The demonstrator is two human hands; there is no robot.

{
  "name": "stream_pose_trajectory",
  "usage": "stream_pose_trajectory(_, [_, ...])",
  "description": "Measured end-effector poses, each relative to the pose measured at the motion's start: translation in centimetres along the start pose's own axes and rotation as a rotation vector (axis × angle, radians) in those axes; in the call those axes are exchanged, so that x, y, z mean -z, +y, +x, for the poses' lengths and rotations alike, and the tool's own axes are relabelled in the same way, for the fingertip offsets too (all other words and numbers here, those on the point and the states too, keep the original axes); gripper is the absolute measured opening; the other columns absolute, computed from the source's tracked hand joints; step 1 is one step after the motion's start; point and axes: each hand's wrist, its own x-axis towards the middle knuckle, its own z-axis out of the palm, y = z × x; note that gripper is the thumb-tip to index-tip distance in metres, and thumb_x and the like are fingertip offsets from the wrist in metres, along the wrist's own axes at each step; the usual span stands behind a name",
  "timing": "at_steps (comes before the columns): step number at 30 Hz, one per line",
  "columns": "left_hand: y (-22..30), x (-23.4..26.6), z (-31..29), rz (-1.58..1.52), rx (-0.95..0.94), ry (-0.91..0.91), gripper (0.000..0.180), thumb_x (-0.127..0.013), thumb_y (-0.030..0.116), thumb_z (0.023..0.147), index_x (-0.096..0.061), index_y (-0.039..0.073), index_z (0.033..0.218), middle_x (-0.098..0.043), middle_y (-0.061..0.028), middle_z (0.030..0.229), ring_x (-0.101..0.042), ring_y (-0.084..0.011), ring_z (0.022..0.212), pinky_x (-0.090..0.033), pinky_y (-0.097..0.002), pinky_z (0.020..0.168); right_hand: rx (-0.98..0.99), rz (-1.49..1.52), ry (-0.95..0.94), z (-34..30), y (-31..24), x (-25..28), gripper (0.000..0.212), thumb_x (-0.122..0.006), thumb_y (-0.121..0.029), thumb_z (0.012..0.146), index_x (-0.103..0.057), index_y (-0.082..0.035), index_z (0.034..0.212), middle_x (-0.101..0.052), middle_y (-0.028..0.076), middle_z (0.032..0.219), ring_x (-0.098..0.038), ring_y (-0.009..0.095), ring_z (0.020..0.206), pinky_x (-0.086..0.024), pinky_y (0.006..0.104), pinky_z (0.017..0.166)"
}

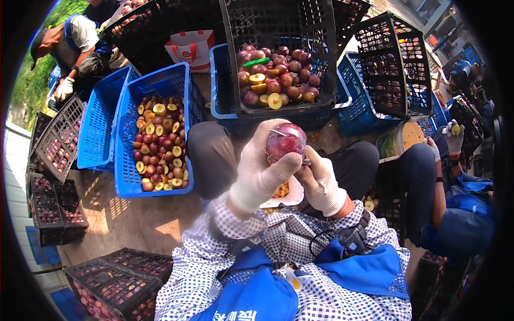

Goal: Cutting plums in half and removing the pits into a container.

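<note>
A dark red plum [289, 140] is held up in front of my lap, with the gloved fingers and thumb of my left hand [256, 174] wrapped around it. A thin pale line crosses its upper side. My right hand [324, 186], also in a white glove, is closed just to the right and below the plum. A small dark metal bit [306, 161] shows at its fingertips; the rest is hidden. Beneath the hands sits a white container [295, 199] with orange bits. Ahead, a black crate [250, 111] holds whole and halved plums, and a green-handled tool [256, 62] lies on them.
To the left stands a blue crate [122, 160] of halved plums beside another blue crate [96, 125]. Black crates of plums [120, 278] stack at the lower left. A co-worker [80, 37] bends at the far left; another person [460, 214] sits close on the right.
</note>
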Motion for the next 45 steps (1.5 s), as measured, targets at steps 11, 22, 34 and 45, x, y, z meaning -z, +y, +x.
stream_pose_trajectory(11, [-0.1,0.7,-0.2,-0.036,0.121,0.055,0.061,-0.086,0.028,0.077,-0.056,0.001,0.123,-0.063,-0.0055,0.103,-0.064,-0.0134,0.091,-0.053,-0.0279,0.085,-0.039,0.008,-0.015,0.4,1.2,-1.5,0.028,-0.058,-0.017,0.097,-0.059,0.000,0.119,-0.065,0.018,0.100,-0.065,0.029,0.088,-0.051,0.0377,0.082])
stream_pose_trajectory(22, [-1.9,1.1,-0.4,-0.295,0.127,0.124,0.051,-0.080,0.024,0.079,-0.058,0.000,0.119,-0.064,-0.0073,0.105,-0.062,-0.0139,0.097,-0.049,-0.0292,0.090,0.112,0.089,0.206,1.6,4.0,-5.5,0.020,-0.061,-0.015,0.091,-0.064,0.002,0.103,-0.068,0.019,0.089,-0.065,0.034,0.077,-0.050,0.0380,0.067])
stream_pose_trajectory(34, [-2.2,1.5,0.4,-0.348,0.263,0.091,0.054,-0.079,0.019,0.072,-0.058,0.001,0.118,-0.065,-0.0100,0.108,-0.064,-0.0176,0.098,-0.051,-0.0321,0.093,0.156,0.072,0.400,1.0,6.0,-7.1,0.023,-0.060,-0.012,0.090,-0.068,0.002,0.106,-0.064,0.011,0.082,-0.062,0.024,0.069,-0.051,0.0355,0.069])
stream_pose_trajectory(45, [-3.5,2.4,0.0,-0.214,0.300,0.089,0.046,-0.077,0.011,0.076,-0.057,0.002,0.117,-0.064,-0.0051,0.101,-0.065,-0.0136,0.089,-0.054,-0.0273,0.084,-0.318,0.172,0.153,-1.0,6.6,-5.4,0.031,-0.062,-0.017,0.093,-0.065,0.001,0.118,-0.057,0.018,0.123,-0.055,0.028,0.115,-0.046,0.0404,0.096])
